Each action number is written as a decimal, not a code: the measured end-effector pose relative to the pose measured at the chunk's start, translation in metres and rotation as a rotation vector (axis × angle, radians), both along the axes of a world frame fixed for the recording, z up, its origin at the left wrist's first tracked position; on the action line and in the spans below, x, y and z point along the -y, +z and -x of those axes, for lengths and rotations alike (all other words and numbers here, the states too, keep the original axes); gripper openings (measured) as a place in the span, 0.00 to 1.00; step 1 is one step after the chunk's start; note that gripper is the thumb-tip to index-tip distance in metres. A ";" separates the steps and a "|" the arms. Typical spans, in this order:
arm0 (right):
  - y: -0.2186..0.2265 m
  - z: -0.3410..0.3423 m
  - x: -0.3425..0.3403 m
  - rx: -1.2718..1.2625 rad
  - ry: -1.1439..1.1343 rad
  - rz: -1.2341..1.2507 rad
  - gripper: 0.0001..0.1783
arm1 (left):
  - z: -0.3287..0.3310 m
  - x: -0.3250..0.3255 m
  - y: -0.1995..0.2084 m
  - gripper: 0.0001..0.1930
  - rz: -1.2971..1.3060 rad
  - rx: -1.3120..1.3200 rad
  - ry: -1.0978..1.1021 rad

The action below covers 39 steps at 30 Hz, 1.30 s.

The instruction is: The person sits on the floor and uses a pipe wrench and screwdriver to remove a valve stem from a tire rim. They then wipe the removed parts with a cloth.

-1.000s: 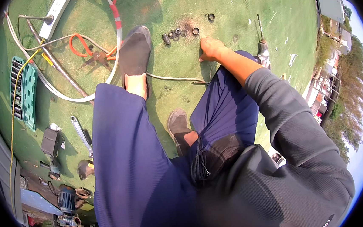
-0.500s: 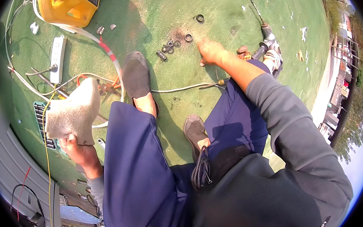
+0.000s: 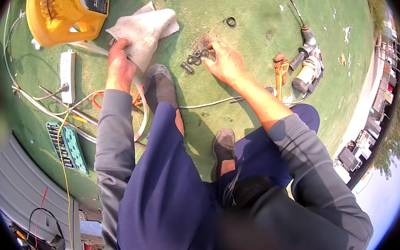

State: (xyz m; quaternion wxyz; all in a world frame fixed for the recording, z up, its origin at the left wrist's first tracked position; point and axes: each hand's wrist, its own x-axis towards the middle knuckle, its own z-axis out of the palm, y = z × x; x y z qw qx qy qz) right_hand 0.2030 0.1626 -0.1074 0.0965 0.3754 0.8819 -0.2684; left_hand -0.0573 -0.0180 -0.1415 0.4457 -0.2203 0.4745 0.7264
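Note:
Bunched in my left hand [image 3: 121, 64] is a whitish towel-like cloth [image 3: 148, 29], held up over the green ground beside the yellow container. My right hand [image 3: 226, 65] is down at a small cluster of dark metal parts, its thumb and forefinger closed around a black ring [image 3: 204, 52]. Just left of those fingertips lie several more rings [image 3: 197, 54] and a short ridged cylinder [image 3: 187, 67]. Farther off, another black ring [image 3: 231, 22] rests by itself. The remaining fingers of my right hand hide the ground beneath them.
At right lie a power drill [image 3: 309, 64] with a long bit and an orange pipe wrench [image 3: 278, 74]. To the left are a white power strip [image 3: 68, 76], a green socket set [image 3: 70, 147], cables and a yellow container [image 3: 67, 22]. A grey lid-like panel [image 3: 21, 181] stands lower left.
My left hand has brought the cloth forward and right, from beside my knee to near the yellow container. My right hand has moved left onto the ring cluster, its fingers closing in.

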 end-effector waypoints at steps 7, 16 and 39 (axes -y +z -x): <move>-0.011 0.026 0.011 0.084 0.003 -0.017 0.21 | -0.018 -0.020 0.000 0.22 0.011 0.086 -0.079; -0.024 0.023 0.005 0.008 -0.071 -0.010 0.17 | -0.020 -0.030 0.023 0.28 -0.377 0.197 -0.108; -0.020 0.038 -0.008 0.057 -0.102 -0.055 0.20 | -0.040 -0.008 0.065 0.28 -0.254 -0.118 -0.199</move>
